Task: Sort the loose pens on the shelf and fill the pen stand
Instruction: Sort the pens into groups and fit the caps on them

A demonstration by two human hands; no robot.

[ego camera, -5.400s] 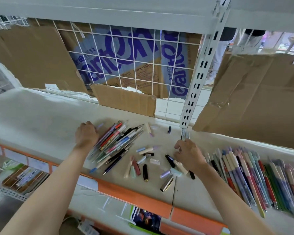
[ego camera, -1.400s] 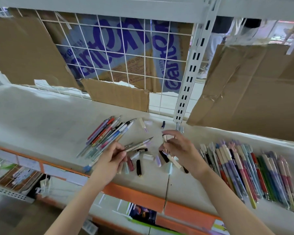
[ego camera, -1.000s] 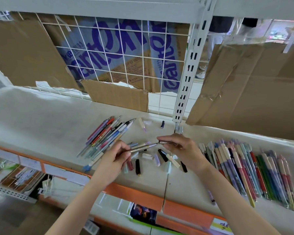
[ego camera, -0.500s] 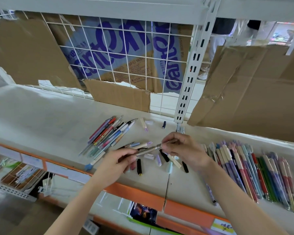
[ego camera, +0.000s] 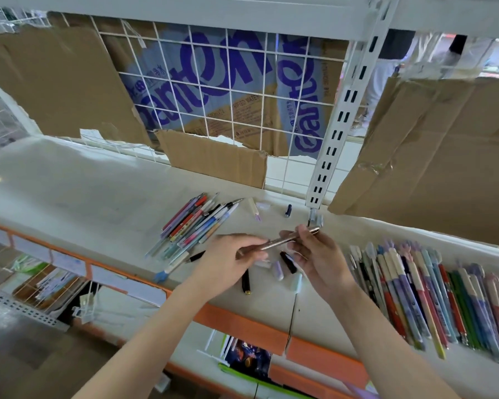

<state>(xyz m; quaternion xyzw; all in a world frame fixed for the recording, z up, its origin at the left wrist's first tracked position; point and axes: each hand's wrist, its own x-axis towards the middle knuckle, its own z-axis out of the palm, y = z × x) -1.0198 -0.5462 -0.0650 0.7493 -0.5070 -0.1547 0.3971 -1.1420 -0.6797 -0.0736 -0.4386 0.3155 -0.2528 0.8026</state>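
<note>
- A fanned pile of loose pens (ego camera: 196, 223) lies on the white shelf (ego camera: 69, 194), just left of the hands; their long axes run from lower left to upper right
- The left hand (ego camera: 228, 259) pinches the lower-left end of a slim metallic pen (ego camera: 285, 239), fingers curled round the barrel
- That pen is held above the shelf and bridges both hands; it rises towards the upper right, roughly parallel to the pile
- Scattered caps (ego camera: 277, 269) lie on the shelf beneath the hands
- The right hand (ego camera: 317, 254) pinches the pen's upper-right end between its fingertips
- Sorted pens (ego camera: 432, 295) lie in a row well right; no pen stand is visible, so I cannot tell which hand is nearer it
</note>
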